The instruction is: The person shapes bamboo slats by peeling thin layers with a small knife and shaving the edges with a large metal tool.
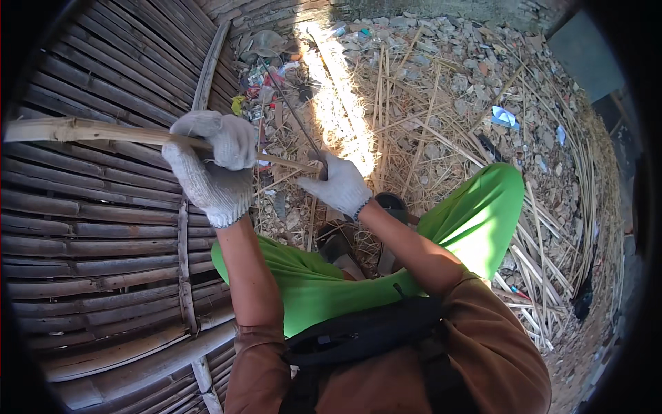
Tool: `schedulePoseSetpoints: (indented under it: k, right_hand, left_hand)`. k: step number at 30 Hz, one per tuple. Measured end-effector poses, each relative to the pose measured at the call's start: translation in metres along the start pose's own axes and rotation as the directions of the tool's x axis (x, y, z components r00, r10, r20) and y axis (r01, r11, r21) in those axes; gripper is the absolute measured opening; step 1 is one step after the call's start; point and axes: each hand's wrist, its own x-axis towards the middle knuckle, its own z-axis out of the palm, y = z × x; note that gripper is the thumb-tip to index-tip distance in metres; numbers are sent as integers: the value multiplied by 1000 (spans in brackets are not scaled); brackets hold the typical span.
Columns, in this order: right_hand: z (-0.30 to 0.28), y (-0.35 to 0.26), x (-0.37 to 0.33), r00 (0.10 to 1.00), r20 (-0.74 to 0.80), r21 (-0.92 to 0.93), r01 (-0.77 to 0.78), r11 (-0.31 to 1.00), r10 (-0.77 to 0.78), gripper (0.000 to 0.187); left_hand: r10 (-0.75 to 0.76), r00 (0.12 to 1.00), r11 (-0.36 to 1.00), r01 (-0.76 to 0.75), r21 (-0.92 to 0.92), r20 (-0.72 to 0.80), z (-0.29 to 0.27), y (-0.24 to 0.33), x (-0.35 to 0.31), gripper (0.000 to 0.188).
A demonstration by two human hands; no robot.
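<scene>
In a white knitted glove, my left hand (214,162) is closed around a bamboo strip (103,131). The strip runs from the far left, through my fist, toward my other hand, and looks thinner at that end. My right hand (341,185), also gloved, grips a long, thin dark-bladed knife (293,114) that slants up and to the left. Its handle is mostly hidden in my fingers. The strip's right end meets the blade close to my right thumb; whether the edge is in the bamboo I cannot tell.
A slatted bamboo platform (117,231) fills the left side. Rubble, straw-like shavings and loose bamboo strips (545,276) cover the ground. Plastic litter (262,86) lies beside the platform's far end. A brick wall (427,8) stands behind. My knees in green trousers (476,214) are bent below my hands.
</scene>
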Motion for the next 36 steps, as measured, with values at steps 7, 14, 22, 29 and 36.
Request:
schedulePoseSetpoints:
  k: [7, 14, 22, 29, 36]
  right_hand:
    - [-48, -15, 31, 974, -220, -45, 44, 998, -53, 48]
    - [-95, 7, 46, 919, -183, 893, 7, 449, 350, 37]
    - [-95, 64, 28, 912, 204, 979, -181, -99, 355, 33]
    - [-44, 55, 35, 867, 376, 919, -394, -12, 327, 43]
    - [-9, 30, -18, 837, 457, 790, -538, 294, 301, 56]
  left_hand:
    - [-35, 999, 810, 11, 586, 29, 46, -38, 15, 62]
    - [-729, 506, 683, 482, -549, -462, -98, -117, -155, 29]
    - [-413, 807, 843, 163, -512, -423, -73, -83, -100, 57]
    - [-83, 988, 925, 29, -379, -128, -46, -3, -63, 44]
    - [116, 906, 952, -218, -213, -407, -39, 60, -69, 32]
